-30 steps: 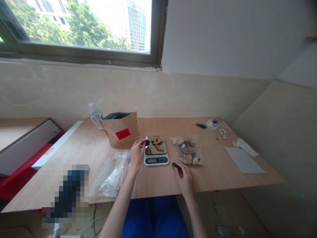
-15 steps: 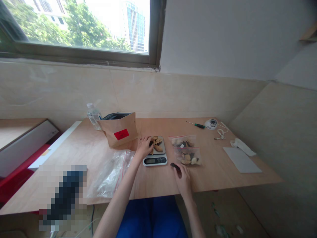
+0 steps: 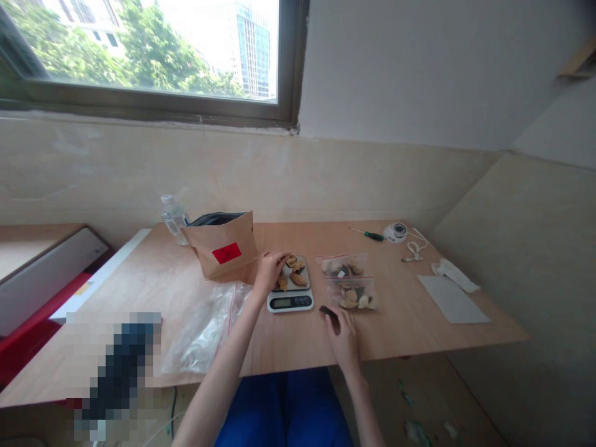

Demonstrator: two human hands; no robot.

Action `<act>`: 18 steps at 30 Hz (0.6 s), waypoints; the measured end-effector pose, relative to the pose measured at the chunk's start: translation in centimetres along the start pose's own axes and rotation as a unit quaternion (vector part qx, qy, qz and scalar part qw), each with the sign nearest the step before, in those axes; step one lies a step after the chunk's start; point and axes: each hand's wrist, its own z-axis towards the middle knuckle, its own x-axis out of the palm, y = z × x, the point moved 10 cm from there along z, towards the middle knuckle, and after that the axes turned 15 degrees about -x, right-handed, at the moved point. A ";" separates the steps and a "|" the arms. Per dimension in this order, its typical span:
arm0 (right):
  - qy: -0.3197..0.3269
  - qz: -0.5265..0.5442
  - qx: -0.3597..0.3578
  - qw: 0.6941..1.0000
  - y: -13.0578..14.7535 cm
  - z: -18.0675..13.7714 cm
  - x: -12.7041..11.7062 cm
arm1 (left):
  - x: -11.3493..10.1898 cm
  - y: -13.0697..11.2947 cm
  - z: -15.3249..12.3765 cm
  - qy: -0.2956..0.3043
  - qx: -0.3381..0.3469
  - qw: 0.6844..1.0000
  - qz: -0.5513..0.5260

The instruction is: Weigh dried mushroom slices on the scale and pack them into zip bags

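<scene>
A small kitchen scale [image 3: 289, 302] lies in front of me, with several brown dried slices, perhaps mushroom [image 3: 298, 279], on its pan. My left hand [image 3: 270, 270] is over the pan's left edge, fingers bent and close together beside the slices; what they pinch, if anything, is hidden. To the right of the scale, low over the table, my right hand [image 3: 343, 332] grips a dark dried piece [image 3: 329, 312] between thumb and fingers. Two clear zip bags of dried slices, an upper bag [image 3: 347, 267] and a lower bag [image 3: 354, 296], lie just beyond that hand.
A brown paper pouch [image 3: 223, 245] stands open at the left, before a plastic bottle [image 3: 174, 218]. Clear plastic bags [image 3: 205, 332] lie near my left forearm. Farther right are a screwdriver [image 3: 372, 236], a white dome camera [image 3: 395, 233] with cable, and a white sheet [image 3: 451, 301].
My left hand has shifted slightly up and away from the slices, uncovering more of those at the pan's left. The right hand stays nearly still with the dark piece.
</scene>
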 end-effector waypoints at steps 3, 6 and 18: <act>-0.003 0.001 -0.001 1.000 0.1 0.1 -0.1 | -3.1 -1.4 -0.5 -0.057 -0.008 0.996 -0.064; 0.004 0.003 0.003 1.000 0.1 0.1 0.0 | -6.9 -2.9 -2.1 -0.109 -0.004 0.978 -0.179; 0.011 -0.013 -0.002 1.000 0.1 -0.1 0.1 | -7.3 1.7 -10.8 -0.080 -0.125 0.963 -0.223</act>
